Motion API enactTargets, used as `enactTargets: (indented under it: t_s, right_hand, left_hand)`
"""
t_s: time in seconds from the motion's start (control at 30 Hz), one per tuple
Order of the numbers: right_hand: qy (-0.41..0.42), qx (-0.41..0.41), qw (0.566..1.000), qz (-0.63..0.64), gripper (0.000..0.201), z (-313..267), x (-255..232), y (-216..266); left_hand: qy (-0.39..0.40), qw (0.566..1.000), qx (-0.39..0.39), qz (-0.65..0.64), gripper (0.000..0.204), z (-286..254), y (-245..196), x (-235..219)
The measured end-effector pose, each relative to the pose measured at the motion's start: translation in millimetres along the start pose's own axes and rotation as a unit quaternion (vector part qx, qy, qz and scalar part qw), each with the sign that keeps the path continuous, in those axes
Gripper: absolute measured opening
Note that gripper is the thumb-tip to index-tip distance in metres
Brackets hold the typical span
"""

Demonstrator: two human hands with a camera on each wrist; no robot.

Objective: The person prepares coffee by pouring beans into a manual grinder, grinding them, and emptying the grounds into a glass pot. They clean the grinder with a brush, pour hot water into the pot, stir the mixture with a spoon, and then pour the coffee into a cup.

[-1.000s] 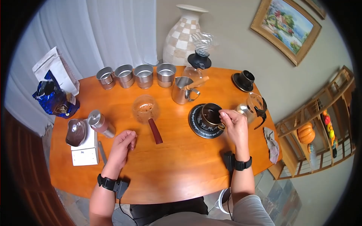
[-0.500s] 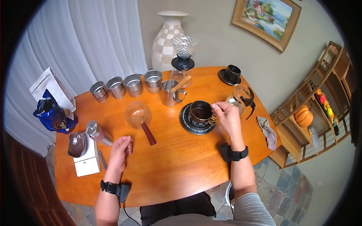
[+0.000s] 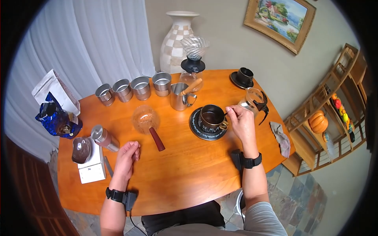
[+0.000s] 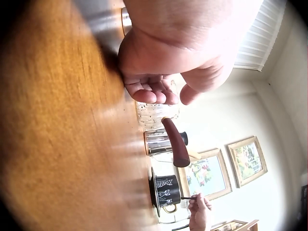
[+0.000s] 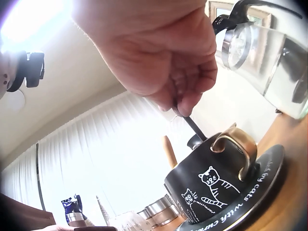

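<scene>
My right hand [image 3: 241,121] pinches a thin black stick [image 5: 196,127] between thumb and fingers, just above the rim of a black cup [image 5: 204,178]. The stick's lower end is hidden inside the cup, which holds dark liquid. White cat drawings and a gold handle mark the cup; it stands upright on a black saucer [image 3: 208,136] with white lettering. On the table my left hand [image 3: 126,155] rests on its side, fingers loosely curled and holding nothing. Right of it lies the dark red handle [image 3: 156,139] of a round clear glass vessel [image 3: 145,118] with brown specks.
At the left are a scale [image 3: 92,171] with a dark dish [image 3: 82,150], a grinder [image 3: 104,137] and a blue bag [image 3: 59,120]. Several metal cups [image 3: 140,87], a steel pitcher [image 3: 179,100] and a glass dripper [image 3: 195,49] stand behind. A glass pot [image 3: 252,98] and cloth [image 3: 280,139] are right.
The head view has shifted, moving the whole scene. My right hand has moved slightly right at the cup's rim, and the stick now shows. My left hand stays in place.
</scene>
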State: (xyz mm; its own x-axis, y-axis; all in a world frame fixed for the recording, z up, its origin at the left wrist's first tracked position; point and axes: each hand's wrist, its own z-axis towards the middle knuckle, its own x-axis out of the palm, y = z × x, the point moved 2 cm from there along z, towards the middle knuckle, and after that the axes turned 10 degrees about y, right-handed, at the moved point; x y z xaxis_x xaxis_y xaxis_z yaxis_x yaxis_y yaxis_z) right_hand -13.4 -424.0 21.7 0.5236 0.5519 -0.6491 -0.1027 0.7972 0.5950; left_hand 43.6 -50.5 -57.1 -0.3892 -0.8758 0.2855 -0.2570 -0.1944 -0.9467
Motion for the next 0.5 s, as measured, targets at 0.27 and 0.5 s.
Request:
enactTargets:
  t_s: [0.27, 0.5]
  right_hand:
    - [0.076, 0.087, 0.983, 0.144, 0.026, 1.7, 12.0, -13.9]
    - [0.057, 0.052, 0.981, 0.177, 0.022, 2.7, 19.2, -24.9]
  left_hand:
    - [-0.008, 1.000, -0.008, 0.004, 0.020, -0.4, -1.1, 0.0]
    - [0.001, 1.000, -0.003, 0.014, 0.021, 0.6, -0.7, 0.5]
